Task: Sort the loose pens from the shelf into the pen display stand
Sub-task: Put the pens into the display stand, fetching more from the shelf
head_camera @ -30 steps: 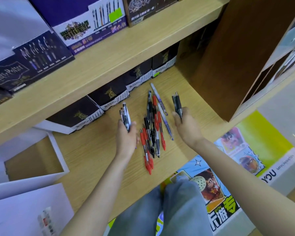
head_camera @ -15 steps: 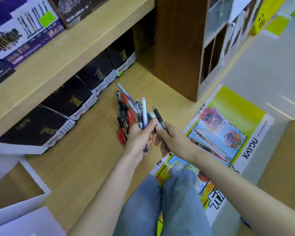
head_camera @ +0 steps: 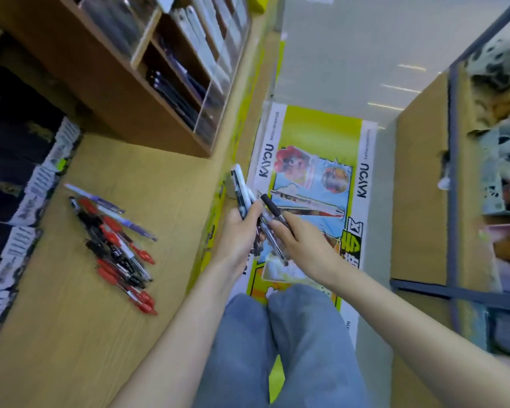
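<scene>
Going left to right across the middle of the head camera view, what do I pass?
Black boxes, loose pens, left hand gripping a pen bundle, right hand gripping a black pen, brown panel.

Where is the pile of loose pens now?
Head view, left side: the pile of loose pens lies on the wooden shelf, beside the dark boxes.

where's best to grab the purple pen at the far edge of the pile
Likely the purple pen by its free end nearest the boxes: it lies flat and pokes clear of the red and black pens. Come from above and pinch across the barrel.
</scene>
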Demonstrator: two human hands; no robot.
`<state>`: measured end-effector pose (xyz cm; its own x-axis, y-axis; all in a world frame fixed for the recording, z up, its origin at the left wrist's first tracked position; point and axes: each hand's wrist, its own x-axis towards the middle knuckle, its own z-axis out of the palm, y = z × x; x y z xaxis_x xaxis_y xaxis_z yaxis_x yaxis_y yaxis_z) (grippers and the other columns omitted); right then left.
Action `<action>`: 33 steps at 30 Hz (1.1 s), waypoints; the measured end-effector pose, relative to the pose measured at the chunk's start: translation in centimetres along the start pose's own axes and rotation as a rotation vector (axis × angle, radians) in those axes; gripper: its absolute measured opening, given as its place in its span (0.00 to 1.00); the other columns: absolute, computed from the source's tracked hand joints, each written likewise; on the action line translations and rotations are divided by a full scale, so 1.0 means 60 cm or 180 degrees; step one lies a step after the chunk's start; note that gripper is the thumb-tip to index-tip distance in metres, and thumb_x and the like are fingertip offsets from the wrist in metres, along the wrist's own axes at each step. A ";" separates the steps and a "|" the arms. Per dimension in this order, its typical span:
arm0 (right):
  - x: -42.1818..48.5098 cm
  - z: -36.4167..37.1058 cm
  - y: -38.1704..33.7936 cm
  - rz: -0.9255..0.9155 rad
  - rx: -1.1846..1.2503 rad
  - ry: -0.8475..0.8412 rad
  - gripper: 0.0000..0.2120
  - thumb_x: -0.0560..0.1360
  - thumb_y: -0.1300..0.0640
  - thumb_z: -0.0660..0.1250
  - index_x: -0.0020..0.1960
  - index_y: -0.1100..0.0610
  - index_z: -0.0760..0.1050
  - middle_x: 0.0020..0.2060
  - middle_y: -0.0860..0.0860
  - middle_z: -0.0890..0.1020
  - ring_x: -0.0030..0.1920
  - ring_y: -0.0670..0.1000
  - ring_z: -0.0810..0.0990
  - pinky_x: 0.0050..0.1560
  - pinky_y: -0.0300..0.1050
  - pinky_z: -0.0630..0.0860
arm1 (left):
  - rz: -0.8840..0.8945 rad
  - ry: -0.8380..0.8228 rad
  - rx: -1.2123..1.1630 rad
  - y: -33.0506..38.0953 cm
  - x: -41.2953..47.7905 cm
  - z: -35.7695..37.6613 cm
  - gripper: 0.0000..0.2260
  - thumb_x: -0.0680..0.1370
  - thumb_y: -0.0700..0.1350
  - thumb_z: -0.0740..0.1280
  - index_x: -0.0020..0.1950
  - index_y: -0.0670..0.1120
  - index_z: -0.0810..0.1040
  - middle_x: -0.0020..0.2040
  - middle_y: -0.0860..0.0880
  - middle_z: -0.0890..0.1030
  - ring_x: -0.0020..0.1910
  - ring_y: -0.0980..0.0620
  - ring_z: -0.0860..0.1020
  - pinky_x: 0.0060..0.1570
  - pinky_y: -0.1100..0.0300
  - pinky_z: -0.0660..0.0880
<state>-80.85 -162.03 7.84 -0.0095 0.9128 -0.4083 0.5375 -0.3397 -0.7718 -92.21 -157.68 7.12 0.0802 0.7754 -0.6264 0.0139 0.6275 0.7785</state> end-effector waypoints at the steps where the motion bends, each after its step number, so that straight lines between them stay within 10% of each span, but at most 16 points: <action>1: -0.009 -0.015 0.015 0.0046 -0.0164 0.0116 0.12 0.80 0.48 0.54 0.38 0.46 0.64 0.29 0.48 0.72 0.32 0.53 0.72 0.35 0.49 0.67 | -0.0011 0.0013 0.0070 0.001 0.001 0.015 0.11 0.80 0.45 0.62 0.38 0.46 0.73 0.30 0.48 0.72 0.28 0.51 0.68 0.28 0.59 0.64; 6: -0.051 -0.094 0.082 0.0315 -0.0785 0.0762 0.10 0.80 0.46 0.51 0.48 0.53 0.64 0.33 0.51 0.77 0.36 0.58 0.75 0.36 0.51 0.69 | -0.0077 -0.0228 0.0150 0.009 0.004 0.088 0.27 0.81 0.44 0.59 0.22 0.49 0.79 0.29 0.49 0.82 0.37 0.45 0.74 0.37 0.52 0.72; 10: -0.090 -0.135 0.126 0.0593 -0.0371 0.1088 0.07 0.81 0.51 0.51 0.53 0.54 0.62 0.38 0.50 0.75 0.40 0.58 0.74 0.39 0.51 0.69 | -0.0219 -0.0490 0.0294 -0.004 0.001 0.163 0.12 0.81 0.40 0.58 0.42 0.36 0.74 0.32 0.43 0.82 0.35 0.43 0.79 0.47 0.45 0.77; 15: -0.127 -0.181 0.187 0.0510 0.0072 0.1566 0.12 0.79 0.59 0.58 0.62 0.56 0.72 0.54 0.53 0.76 0.53 0.54 0.75 0.53 0.50 0.70 | -0.0290 -0.0769 0.0495 -0.022 -0.024 0.278 0.09 0.79 0.42 0.64 0.41 0.39 0.74 0.24 0.48 0.73 0.26 0.50 0.74 0.32 0.57 0.74; 23: -0.198 -0.291 0.278 0.0542 0.0542 0.2368 0.11 0.72 0.60 0.71 0.54 0.55 0.80 0.43 0.43 0.79 0.45 0.38 0.74 0.46 0.23 0.67 | -0.0940 -0.0987 0.0401 -0.041 -0.047 0.463 0.07 0.74 0.41 0.71 0.41 0.42 0.74 0.28 0.48 0.75 0.21 0.56 0.72 0.27 0.63 0.72; 33: -0.266 -0.398 0.367 0.0893 0.1182 0.3353 0.06 0.70 0.57 0.73 0.45 0.52 0.77 0.35 0.49 0.82 0.35 0.49 0.79 0.39 0.42 0.76 | -0.1382 -0.1420 0.0158 -0.054 -0.044 0.657 0.08 0.78 0.40 0.65 0.41 0.38 0.81 0.24 0.51 0.70 0.18 0.59 0.69 0.20 0.69 0.68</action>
<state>-48.74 -178.67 8.99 0.8743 0.4718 -0.1138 0.1260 -0.4471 -0.8856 -53.19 -164.56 7.83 0.4652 0.3391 -0.8176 0.1841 0.8664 0.4641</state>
